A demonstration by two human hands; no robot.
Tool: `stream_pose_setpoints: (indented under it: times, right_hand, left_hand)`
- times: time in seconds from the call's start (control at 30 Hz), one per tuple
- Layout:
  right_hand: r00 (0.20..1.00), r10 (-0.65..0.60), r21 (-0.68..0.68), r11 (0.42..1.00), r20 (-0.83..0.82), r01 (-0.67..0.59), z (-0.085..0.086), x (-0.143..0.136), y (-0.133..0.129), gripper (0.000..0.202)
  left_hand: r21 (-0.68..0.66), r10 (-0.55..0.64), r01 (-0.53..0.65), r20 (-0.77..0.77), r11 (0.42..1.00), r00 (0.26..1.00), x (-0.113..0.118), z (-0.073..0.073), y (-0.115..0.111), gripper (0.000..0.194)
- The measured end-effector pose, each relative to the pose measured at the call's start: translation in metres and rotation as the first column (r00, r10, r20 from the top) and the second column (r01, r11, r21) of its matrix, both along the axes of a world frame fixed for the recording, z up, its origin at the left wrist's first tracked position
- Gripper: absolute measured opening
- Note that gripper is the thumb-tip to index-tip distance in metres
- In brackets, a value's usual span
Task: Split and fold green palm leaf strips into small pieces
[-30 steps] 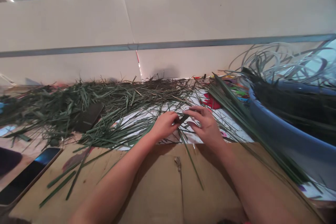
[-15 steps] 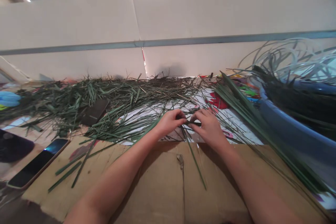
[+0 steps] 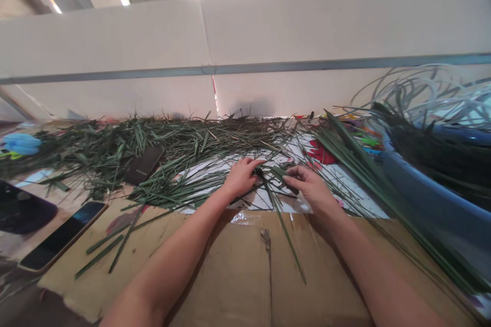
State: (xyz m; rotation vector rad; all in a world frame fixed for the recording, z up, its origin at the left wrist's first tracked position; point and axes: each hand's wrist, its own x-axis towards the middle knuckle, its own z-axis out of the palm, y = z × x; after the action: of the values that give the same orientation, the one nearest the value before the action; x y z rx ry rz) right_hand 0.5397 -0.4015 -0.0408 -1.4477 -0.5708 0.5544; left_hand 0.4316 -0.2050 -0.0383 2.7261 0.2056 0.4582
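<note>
My left hand (image 3: 242,176) is closed around the near end of some dark green leaf strips (image 3: 273,196), its fingertips partly hidden by them. One long thin strip trails from there over the cardboard toward me. Just to the right, my right hand (image 3: 309,184) pinches a short, wide green leaf piece (image 3: 279,172) between thumb and fingers. A small gap separates the two hands. Beneath them lies a white patterned sheet (image 3: 215,162) strewn with loose strips.
Flattened cardboard (image 3: 230,276) spreads in front of me. A heap of cut leaves (image 3: 180,135) runs along the white wall (image 3: 307,25). At left lie a phone (image 3: 63,235) and a dark flat block (image 3: 143,166). Long leaves (image 3: 368,184) lean beside a blue tub (image 3: 429,184) at right.
My hands have moved apart from being almost fingertip to fingertip. The wide leaf piece now shows in my right hand. The view has tipped slightly upward.
</note>
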Motion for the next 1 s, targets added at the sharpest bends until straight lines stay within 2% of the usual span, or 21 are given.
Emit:
stream_pose_setpoints:
  times: [0.1,0.23,0.37,0.5,0.67,0.77,0.87,0.93,1.0]
  right_hand:
    - [1.0,-0.002,-0.027,1.0,-0.002,0.002,0.0,-0.002,0.0,0.044]
    - [0.999,0.041,-0.062,0.997,0.023,-0.039,-0.005,-0.004,0.001,0.042]
    - [0.983,0.004,-0.091,0.996,0.184,0.013,-0.008,-0.002,0.0,0.038]
    - [0.933,-0.024,-0.072,0.996,0.36,0.053,-0.004,0.003,-0.003,0.037]
    - [0.969,0.08,-0.019,0.997,0.234,-0.077,0.002,-0.003,-0.004,0.035]
    - [0.969,0.103,-0.045,0.994,0.226,-0.095,0.003,-0.006,-0.004,0.032]
    - [0.947,0.083,-0.053,0.996,0.311,-0.07,0.004,-0.006,-0.005,0.027]
    - [0.903,0.025,-0.065,0.998,0.429,0.003,0.006,-0.006,-0.007,0.021]
    - [0.799,-0.038,-0.088,0.99,0.6,0.113,0.01,-0.008,-0.01,0.013]
  left_hand:
    - [0.099,0.03,-0.026,-0.033,0.995,0.999,0.001,-0.004,-0.004,0.051]
    - [0.094,0.054,-0.053,-0.007,0.994,0.999,0.006,-0.008,-0.004,0.038]
    - [-0.045,0.04,-0.037,0.076,0.998,0.996,0.007,-0.005,-0.002,0.027]
    - [-0.233,0.078,-0.022,0.232,0.972,0.97,0.005,0.005,-0.01,0.025]
    - [-0.39,0.102,0.045,0.348,0.92,0.932,0.003,0.007,-0.024,0.025]
    - [-0.488,0.102,0.092,0.356,0.868,0.929,0.003,0.006,-0.029,0.025]
    - [-0.597,0.104,0.15,0.37,0.788,0.923,0.004,0.008,-0.031,0.033]
    - [-0.683,0.126,0.179,0.371,0.708,0.92,0.003,0.011,-0.032,0.043]
    - [-0.782,0.186,0.175,0.347,0.598,0.919,0.003,0.016,-0.033,0.05]
